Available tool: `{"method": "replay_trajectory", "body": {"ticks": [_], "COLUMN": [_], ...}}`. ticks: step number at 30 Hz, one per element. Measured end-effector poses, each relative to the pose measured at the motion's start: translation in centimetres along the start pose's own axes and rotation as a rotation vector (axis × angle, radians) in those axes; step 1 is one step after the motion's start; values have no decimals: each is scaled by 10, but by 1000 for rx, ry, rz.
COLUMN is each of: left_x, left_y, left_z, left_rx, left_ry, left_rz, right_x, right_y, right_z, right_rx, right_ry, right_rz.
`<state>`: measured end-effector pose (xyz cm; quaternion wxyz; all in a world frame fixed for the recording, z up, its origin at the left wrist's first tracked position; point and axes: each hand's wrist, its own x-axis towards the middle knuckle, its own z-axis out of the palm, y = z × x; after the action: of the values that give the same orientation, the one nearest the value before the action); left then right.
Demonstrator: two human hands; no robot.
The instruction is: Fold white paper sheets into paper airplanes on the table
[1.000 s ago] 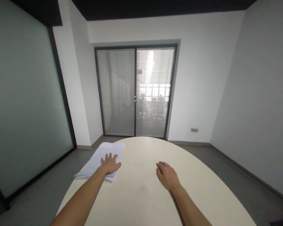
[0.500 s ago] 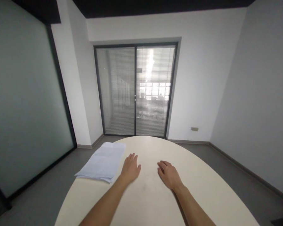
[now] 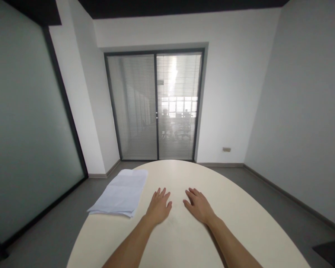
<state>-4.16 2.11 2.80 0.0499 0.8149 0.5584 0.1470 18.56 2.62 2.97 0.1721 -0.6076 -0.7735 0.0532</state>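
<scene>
Head view: white layered sheet (image 3: 118,193), left of center in the lower half of the frame, lying flat on the cream round table (image 3: 173,245). Can't tell if cloth or paper. Roughly four-sided, slanted, faint creases on top, several layers showing along the near edge, corners a bit uneven; its left side runs along the table rim.

Left hand (image 3: 159,206), lower center, right of the sheet and apart from it: palm down, fingers extended and slightly spread toward the top of the frame, thumb out to the right. Open, nothing held. Right hand (image 3: 198,206), just right of lower center: palm down, fingers loosely bent, pointing upper left, thumb apart. Relaxed and open, nothing visible in it. Both forearms come in from the bottom edge; hands near each other, not touching.

Glass doors with blinds (image 3: 134,111) at upper center, frosted panel (image 3: 25,130) far left, wall plate (image 3: 226,149) right of center.
</scene>
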Motion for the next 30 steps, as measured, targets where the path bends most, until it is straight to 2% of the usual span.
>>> {"method": "replay_trajectory", "body": {"ticks": [11, 30], "left_x": [1, -1], "left_y": [0, 2], "left_z": [4, -1], "left_rx": [-14, -14], "left_ry": [7, -13], "left_rz": [-6, -20], "right_x": [0, 2], "right_y": [0, 2], "right_z": [0, 2], "right_rx": [-28, -24], "right_ry": [-3, -24], "right_rz": [-6, -3]}}
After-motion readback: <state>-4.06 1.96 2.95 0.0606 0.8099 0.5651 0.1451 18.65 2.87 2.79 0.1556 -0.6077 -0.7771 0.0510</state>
